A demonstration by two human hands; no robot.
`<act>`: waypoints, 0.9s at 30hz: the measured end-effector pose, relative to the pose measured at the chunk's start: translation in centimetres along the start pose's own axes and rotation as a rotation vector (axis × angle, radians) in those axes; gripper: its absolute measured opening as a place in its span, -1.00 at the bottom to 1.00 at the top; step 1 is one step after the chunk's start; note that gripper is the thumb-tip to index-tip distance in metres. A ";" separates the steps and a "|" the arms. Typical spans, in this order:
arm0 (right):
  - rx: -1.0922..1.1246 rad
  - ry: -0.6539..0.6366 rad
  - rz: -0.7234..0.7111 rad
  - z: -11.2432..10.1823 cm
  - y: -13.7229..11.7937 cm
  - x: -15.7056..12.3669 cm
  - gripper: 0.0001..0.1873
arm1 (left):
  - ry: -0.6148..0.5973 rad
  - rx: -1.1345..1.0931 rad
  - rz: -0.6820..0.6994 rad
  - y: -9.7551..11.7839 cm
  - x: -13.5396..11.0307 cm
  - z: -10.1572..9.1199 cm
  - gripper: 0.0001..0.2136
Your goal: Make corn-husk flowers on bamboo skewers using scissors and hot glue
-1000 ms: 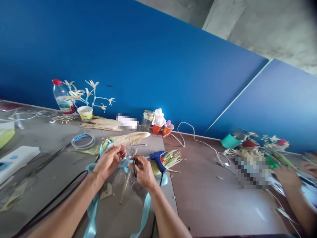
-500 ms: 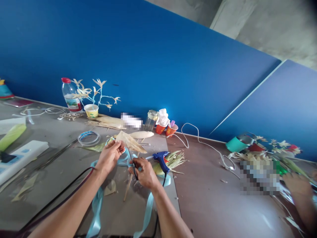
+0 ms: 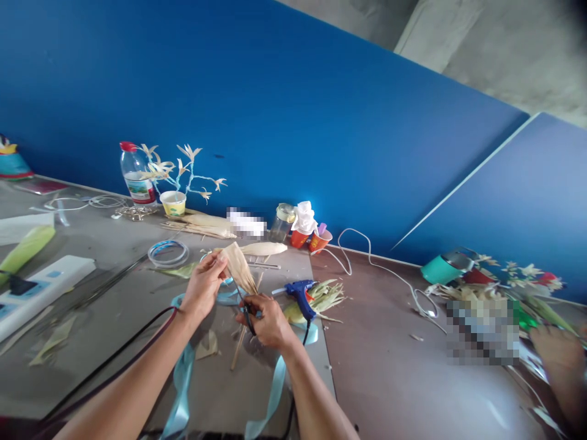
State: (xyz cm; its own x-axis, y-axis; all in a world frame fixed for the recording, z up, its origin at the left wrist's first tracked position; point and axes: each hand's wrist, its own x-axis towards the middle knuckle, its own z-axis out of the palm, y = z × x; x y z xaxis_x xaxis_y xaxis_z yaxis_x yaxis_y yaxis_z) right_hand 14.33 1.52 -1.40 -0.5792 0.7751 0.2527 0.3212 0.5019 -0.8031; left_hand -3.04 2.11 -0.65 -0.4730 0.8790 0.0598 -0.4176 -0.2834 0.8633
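My left hand (image 3: 207, 284) pinches a pale dried corn husk (image 3: 239, 266) by its left edge, above the table. In my right hand (image 3: 268, 319) is a pair of dark-handled scissors (image 3: 248, 315), its blades pointing up toward the husk's lower edge. Whether the blades touch the husk is hard to tell. Light-blue ribbon (image 3: 182, 385) hangs and loops beneath both hands, near a thin stick (image 3: 237, 348). Just right of my right hand lies a blue glue gun (image 3: 301, 297) beside a bunch of shredded green husk (image 3: 328, 297).
At the back stand a bottle (image 3: 137, 177), a potted husk-flower branch (image 3: 173, 203), a glass jar (image 3: 281, 223) and red paper cups (image 3: 321, 239). A white power strip (image 3: 50, 287) lies left. Another person's hand (image 3: 557, 348) is at far right, near a teal cup (image 3: 443, 267).
The husk has turned in my left hand, its free end swinging down toward my right hand. The scissors remain in my right hand. The whole view has shifted slightly.
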 end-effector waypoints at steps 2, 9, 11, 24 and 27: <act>0.001 -0.006 -0.002 0.0 0.1 0.0 -0.90 | 0.004 0.007 0.006 -0.1 0.1 -0.1 -0.68; 0.046 -0.030 0.065 0.0 0.3 -0.1 -0.88 | 0.002 0.006 -0.021 0.4 -0.2 0.2 -0.67; 0.049 -0.020 0.074 0.0 0.3 -0.1 -0.87 | -0.005 -0.026 -0.033 0.6 -0.3 0.3 -0.65; 0.079 -0.031 0.139 -0.3 0.1 -0.1 -0.81 | 0.052 0.076 -0.060 0.4 -0.4 0.3 -0.51; 0.064 -0.018 0.140 -0.3 -0.1 0.0 -0.81 | 0.041 0.086 -0.034 0.3 -0.3 0.3 -0.54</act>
State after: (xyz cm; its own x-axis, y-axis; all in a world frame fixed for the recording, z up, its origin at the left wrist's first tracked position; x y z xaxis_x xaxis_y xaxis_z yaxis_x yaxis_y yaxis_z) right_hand 14.56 1.60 -1.18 -0.5456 0.8284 0.1269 0.3516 0.3637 -0.8626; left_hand -2.77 1.87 -0.29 -0.4916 0.8707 0.0109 -0.3664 -0.2182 0.9045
